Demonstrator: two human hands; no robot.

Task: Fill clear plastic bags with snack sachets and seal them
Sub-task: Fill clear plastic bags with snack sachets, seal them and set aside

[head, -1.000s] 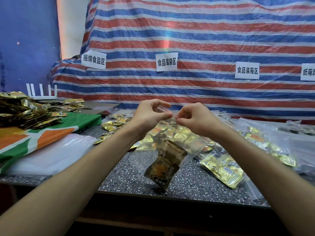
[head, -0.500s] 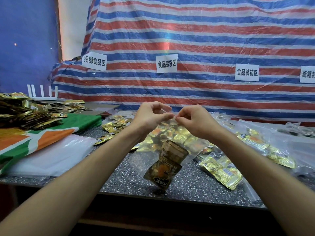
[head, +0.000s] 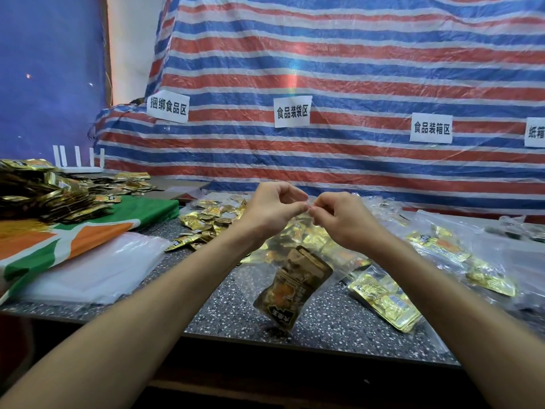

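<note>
My left hand (head: 272, 214) and right hand (head: 343, 224) pinch, fingers curled, the top of a clear plastic bag (head: 331, 277) holding brown-gold snack sachets (head: 292, 287), hanging just above the speckled grey tabletop (head: 227, 314).

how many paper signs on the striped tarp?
4, in a row on the tarp: left sign, middle sign, right sign, edge sign cut off by the frame. More may be out of view.

Sachets (head: 290, 290) in bag (head: 334, 277), over table (head: 224, 317); pile (head: 44, 193) far L.
</note>
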